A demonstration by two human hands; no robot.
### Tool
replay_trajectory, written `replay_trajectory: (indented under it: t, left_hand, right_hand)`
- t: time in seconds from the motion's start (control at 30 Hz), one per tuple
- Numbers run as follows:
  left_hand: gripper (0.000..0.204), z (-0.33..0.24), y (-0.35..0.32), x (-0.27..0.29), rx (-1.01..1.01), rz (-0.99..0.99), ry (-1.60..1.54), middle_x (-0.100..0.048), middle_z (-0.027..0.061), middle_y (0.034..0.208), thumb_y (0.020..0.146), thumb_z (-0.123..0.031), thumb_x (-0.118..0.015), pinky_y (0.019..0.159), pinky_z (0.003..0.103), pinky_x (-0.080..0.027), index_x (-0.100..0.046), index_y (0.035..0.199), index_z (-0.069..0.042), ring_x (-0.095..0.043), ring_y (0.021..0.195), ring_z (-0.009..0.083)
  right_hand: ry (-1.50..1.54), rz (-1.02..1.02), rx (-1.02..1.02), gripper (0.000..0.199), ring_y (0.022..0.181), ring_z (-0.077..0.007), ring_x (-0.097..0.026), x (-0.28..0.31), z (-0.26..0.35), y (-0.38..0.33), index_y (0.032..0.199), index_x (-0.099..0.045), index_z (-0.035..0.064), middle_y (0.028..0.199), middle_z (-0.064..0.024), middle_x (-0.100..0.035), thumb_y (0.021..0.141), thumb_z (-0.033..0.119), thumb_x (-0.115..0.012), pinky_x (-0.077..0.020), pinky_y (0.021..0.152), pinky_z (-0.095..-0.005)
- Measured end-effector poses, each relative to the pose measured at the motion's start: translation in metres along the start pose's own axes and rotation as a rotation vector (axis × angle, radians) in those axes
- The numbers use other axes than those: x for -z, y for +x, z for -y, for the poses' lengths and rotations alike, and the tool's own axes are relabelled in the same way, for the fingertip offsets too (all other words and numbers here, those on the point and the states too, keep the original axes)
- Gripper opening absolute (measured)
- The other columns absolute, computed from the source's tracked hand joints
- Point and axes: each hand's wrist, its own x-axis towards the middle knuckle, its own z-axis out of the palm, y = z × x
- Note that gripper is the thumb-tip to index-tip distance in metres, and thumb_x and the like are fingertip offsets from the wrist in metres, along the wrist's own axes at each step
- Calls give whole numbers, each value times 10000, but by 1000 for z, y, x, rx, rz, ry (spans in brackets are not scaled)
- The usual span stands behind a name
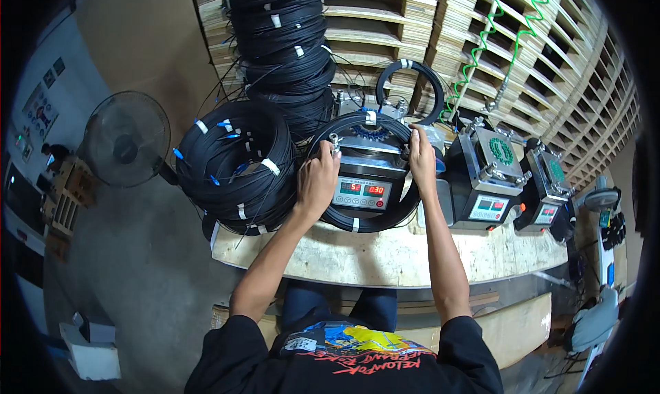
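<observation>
I have the coil point(375, 225) at the centre of the frame, its ring framing the display of the machine point(361, 189). My left hand point(317, 179) is curled round the coil's left side, fingertips near a metal knob point(335, 141); my right hand point(422, 161) grips its upper right. I'd judge it moderately heavy, springy, and smooth enough to slip a little. White ties point(371, 118) bind it, so I'd hold the whole bundle at opposite sides, never single strands, and avoid sharp bends.
</observation>
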Motion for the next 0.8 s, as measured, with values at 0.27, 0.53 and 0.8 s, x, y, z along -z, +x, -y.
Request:
replay_trajectory:
  t: [0.27, 0.53, 0.8]
  left_hand:
    - [304, 3, -2, 21, -52, 118, -413, -664, 186, 720, 989, -141, -614, 602, 435, -494, -566, 1262, -16, -670, 646, 331]
    - [446, 13, 13, 30, -228, 41, -276, -524, 218, 1303, 957, -164, -658, 1038, 441, -436, -534, 1361, -22, -543, 1202, 388]
    - [459, 28, 25, -8, -222, -203, -113, -496, 245, 1376, 1016, -279, -584, 1120, 476, -362, -525, 1371, 5, -467, 1305, 408]
  right_hand:
    - [-24, -296, 8, 275, 1060, -429, -558, -4, -2, -27, 1209, -588, -37, 1151, -270, -541, 953, 26, -509, -445, 966, -461]
    - [-62, -134, -125, 286, 905, -348, -580, 15, -4, -62, 1160, -559, 12, 968, -177, -596, 957, 185, -661, -452, 815, -455]
    - [-13, -302, 109, 346, 994, -334, -537, 14, 23, -67, 1181, -534, 2, 1025, -191, -552, 870, 27, -684, -444, 866, -415]
